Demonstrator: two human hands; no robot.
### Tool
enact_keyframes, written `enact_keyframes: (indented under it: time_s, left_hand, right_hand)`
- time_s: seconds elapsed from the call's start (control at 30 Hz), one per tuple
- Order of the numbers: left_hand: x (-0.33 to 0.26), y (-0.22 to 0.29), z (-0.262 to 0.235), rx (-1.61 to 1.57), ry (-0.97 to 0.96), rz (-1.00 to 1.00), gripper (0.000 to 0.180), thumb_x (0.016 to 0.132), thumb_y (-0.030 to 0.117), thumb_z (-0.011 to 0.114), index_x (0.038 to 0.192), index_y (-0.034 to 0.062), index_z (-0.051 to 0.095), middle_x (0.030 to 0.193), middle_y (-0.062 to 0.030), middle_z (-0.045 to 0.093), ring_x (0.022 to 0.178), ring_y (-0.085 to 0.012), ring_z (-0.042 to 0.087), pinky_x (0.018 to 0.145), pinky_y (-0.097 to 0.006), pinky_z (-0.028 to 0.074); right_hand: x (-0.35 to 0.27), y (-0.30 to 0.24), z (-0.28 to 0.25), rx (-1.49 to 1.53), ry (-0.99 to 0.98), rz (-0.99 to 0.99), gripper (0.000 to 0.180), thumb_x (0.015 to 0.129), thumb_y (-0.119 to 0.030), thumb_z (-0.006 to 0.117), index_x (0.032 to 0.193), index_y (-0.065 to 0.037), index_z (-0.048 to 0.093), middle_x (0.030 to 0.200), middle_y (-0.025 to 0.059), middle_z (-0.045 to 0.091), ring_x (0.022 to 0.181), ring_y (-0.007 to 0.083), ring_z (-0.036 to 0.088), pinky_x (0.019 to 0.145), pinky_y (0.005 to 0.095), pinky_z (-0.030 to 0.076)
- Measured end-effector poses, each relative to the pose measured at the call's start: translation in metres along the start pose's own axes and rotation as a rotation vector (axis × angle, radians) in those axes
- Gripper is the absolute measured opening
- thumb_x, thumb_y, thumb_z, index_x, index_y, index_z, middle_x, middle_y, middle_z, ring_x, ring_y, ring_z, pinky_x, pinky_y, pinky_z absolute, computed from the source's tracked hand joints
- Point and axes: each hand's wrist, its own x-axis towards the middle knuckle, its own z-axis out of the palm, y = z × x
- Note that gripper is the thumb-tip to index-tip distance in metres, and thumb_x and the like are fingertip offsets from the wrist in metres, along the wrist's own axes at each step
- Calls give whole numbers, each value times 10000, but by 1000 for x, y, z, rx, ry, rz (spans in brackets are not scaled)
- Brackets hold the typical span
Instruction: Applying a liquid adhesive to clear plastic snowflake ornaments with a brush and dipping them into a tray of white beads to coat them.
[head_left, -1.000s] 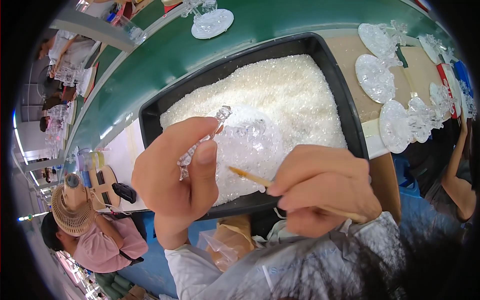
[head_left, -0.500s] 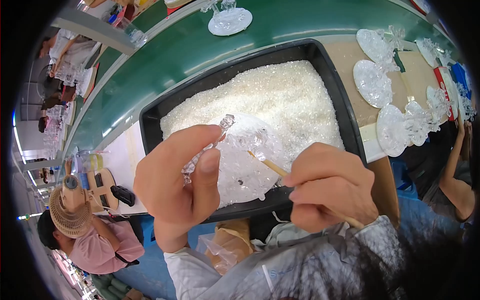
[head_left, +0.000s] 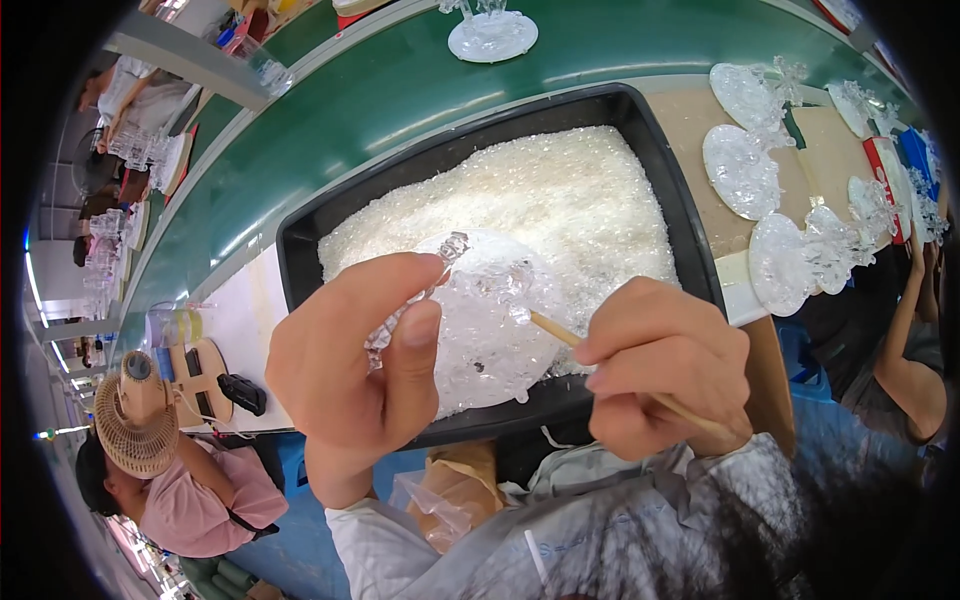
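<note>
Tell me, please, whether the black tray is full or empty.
Partly full: the black tray holds a broad bed of whitish granules, while its dark inner walls show above them.

Factory workshop, long green conveyor belt (head_left: 600, 50), similar clear ornaments (head_left: 742, 172), co-workers (head_left: 210, 500) alongside

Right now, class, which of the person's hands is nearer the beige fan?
Left. The left hand is to the right of the beige fan; the right hand is farther right, past the left hand.

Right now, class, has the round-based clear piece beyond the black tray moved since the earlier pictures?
Yes: the round-based clear piece has moved rightward, judged against the black tray.
</note>
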Motion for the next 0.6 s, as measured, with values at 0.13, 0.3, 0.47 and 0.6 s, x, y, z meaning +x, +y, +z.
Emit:
enact_keyframes:
  time_s: [0.13,0.3,0.47,0.6]
  left_hand:
    - [0,0,1,2,4,29,91,863,22,667,935,-32,683,815,-142,711,665,-251,692,605,-281,536]
    - [-5,-3,2,-10,59,-8,87,873,28,660,919,-43,681,807,-143,710,667,-249,694,603,-289,537]
    - [-1,-4,0,2,26,23,95,877,27,647,923,-51,677,809,-148,710,662,-256,694,614,-293,547]
    - [-3,-10,-1,-58,67,91,106,873,26,643,922,-65,668,810,-156,708,667,-267,695,624,-313,559]
  right_hand:
    - [0,0,3,48,31,14,216,612,70,660,814,-1,637,807,165,659,607,255,634,533,325,524]
    - [0,1,6,3,-72,-8,170,639,65,647,794,1,617,824,177,662,607,243,634,541,325,524]
    - [0,-2,-4,22,10,7,182,617,60,647,789,13,612,796,172,653,605,243,629,530,314,515]
    - [2,-2,2,29,49,54,256,525,105,583,762,11,610,746,121,626,581,211,587,492,279,469]
